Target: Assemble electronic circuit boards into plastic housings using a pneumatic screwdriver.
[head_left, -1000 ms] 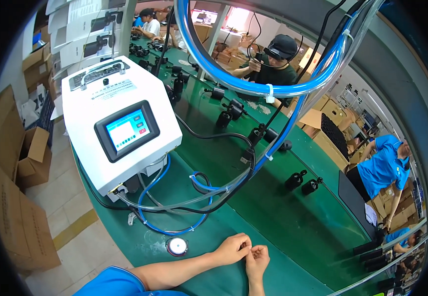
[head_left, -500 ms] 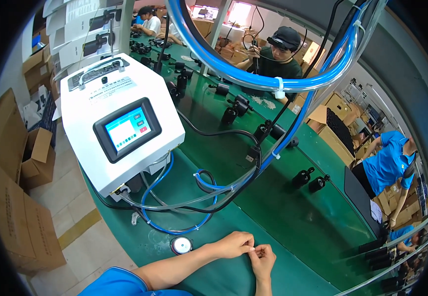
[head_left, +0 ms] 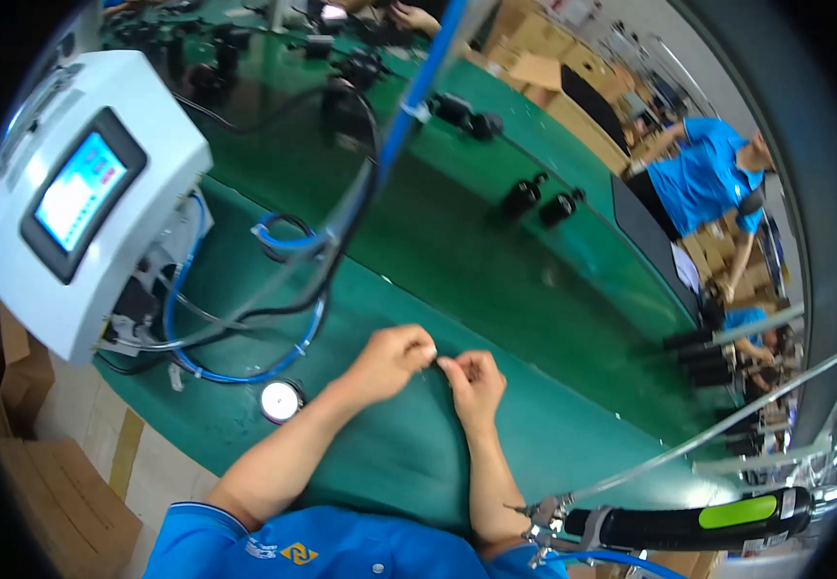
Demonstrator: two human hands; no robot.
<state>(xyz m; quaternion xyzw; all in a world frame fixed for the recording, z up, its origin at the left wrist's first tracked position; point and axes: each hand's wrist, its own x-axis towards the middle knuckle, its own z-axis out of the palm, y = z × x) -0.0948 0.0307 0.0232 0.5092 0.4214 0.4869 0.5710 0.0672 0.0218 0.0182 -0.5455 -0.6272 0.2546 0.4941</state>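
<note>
Over the green bench (head_left: 380, 454), my left hand (head_left: 391, 365) and my right hand (head_left: 478, 391) meet almost fingertip to fingertip. The fingers of each are pinched. A tiny dark bit shows between the two sets of fingertips, too small to name. A small round thing with a white face and dark rim (head_left: 280, 399) lies on the bench beside my left forearm. By my right elbow is a black power screwdriver with a green grip panel (head_left: 727, 514), held by a metal bracket.
A white machine with a touchscreen (head_left: 81, 203) stands at the left, with blue and clear hoses (head_left: 245, 372) looping over the bench. Black cylindrical parts (head_left: 525, 196) stand on the dark green strip beyond. A person in a blue shirt (head_left: 703, 179) works at the right. Cardboard boxes (head_left: 61, 492) sit at lower left.
The view has swung to the right and down, bringing the screwdriver into sight. My hands stay close together, with both sets of fingers still pinched.
</note>
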